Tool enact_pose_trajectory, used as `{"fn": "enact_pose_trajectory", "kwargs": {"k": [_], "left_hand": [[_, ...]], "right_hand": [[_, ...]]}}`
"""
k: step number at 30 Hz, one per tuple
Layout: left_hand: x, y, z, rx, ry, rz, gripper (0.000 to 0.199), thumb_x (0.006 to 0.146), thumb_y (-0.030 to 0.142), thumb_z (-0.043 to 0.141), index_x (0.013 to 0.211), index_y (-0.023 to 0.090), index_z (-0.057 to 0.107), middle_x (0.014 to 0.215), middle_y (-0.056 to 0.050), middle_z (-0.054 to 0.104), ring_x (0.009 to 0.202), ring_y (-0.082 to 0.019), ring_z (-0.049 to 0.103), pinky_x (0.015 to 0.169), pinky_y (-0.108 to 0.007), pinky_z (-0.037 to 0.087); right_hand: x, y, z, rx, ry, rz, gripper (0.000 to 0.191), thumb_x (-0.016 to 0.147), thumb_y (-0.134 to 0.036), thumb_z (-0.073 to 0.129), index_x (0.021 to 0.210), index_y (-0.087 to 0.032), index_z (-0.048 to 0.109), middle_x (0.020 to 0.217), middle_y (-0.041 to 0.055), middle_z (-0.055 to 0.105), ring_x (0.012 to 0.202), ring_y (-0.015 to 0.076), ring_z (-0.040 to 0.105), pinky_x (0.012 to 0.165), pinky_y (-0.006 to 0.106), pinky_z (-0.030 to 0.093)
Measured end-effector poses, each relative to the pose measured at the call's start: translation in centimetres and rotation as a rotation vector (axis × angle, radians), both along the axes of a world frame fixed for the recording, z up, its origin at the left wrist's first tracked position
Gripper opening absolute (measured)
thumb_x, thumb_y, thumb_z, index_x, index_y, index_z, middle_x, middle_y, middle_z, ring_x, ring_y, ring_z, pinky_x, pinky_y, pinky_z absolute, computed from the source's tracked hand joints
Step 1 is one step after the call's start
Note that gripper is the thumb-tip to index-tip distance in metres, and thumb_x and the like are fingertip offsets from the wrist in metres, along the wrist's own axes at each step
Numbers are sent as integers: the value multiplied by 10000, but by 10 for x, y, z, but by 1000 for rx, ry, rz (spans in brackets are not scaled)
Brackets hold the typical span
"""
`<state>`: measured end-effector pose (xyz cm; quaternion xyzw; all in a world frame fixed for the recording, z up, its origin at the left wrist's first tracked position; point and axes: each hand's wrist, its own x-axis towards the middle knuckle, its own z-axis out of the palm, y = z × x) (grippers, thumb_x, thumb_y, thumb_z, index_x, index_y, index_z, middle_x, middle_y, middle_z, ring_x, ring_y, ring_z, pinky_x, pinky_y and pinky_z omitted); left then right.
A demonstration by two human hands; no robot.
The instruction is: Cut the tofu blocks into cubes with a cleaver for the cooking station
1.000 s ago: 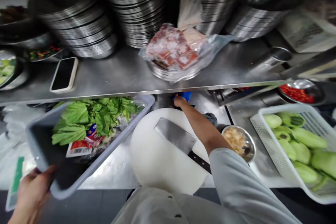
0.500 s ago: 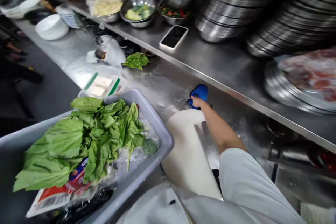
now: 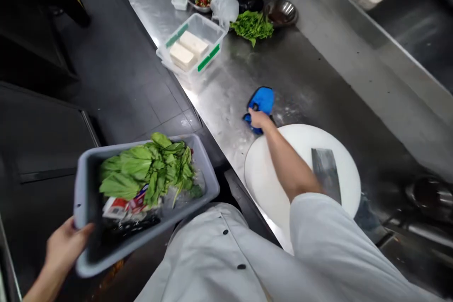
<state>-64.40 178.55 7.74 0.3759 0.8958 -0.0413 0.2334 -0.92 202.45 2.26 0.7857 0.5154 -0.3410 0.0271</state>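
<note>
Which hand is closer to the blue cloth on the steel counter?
The right hand. It rests on the blue cloth, just beyond the white cutting board. The left hand is far away, off the counter, gripping the corner of the grey tub of greens.

Grey tub (image 3: pixel 88 188) of leafy greens tilted off-counter; blue cloth (image 3: pixel 261 102) bunched on steel.

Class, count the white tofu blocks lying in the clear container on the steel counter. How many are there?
2. Both blocks lie side by side in the clear container with green clips: one tofu block nearer the counter edge, the other tofu block behind it. More may be hidden underneath.
</note>
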Motion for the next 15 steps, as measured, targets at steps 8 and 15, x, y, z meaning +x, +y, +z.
{"fn": "enact_pose_trajectory", "kwargs": {"k": [8,15], "left_hand": [[47,8,-116,14,-186,-112,266,632,418,592,806,217,601,700,-86,692,806,-355,692,679,-365,466],[45,-15,-111,4,-197,-7,334,630,466,581,848,217,622,715,-109,693,796,-384,696,663,-395,483]], "right_hand": [[-201,-138,-25,302,363,2,340,891,-253,649,1225,-275,705,1343,133,595,1256,360,592,1123,487,448],[18,-48,30,383,-21,0,627,775,-163,669,1395,-240,636,1482,124,430,1399,351,458,1212,421,360]]}}
